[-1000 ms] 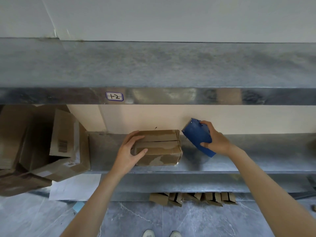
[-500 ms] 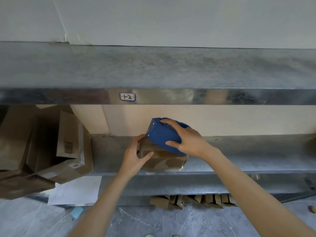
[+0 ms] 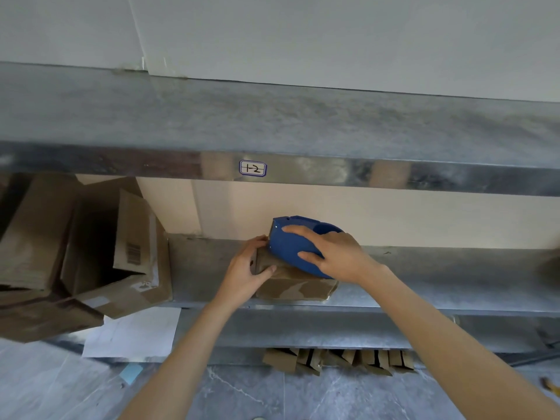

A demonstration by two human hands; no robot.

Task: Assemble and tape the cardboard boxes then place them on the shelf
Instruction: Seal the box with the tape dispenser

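1. Seam first: lay the tape along the top seam of the small brown cardboard box, standing on the middle tier of the grey metal shelf, close to the front edge.
2. Hold the blue plastic tape dispenser flat on the box top, front edge near the box's left end, and draw it along the seam in one steady line. Tilting probably means wrinkles or a wandering strip.
3. Grip as shown: right hand wrapped over the dispenser, fingers curled round the shell.
4. Brace with the left hand, clamped on the box's left end, thumb on the near face, fingers over the top. Press down and back to stop any sliding on smooth metal.
5. Mind the left fingertips, touching or just beside the dispenser's front. Cutter hidden, so impossible to tell how close.
6. Allow for the large open brown cardboard carton, tilted at the shelf's left end, near the small box but apart from it.
7. Disregard the white handwritten label on the upper shelf's lip, the white paper sheet under the carton, and the folded cardboard pieces on the floor below.
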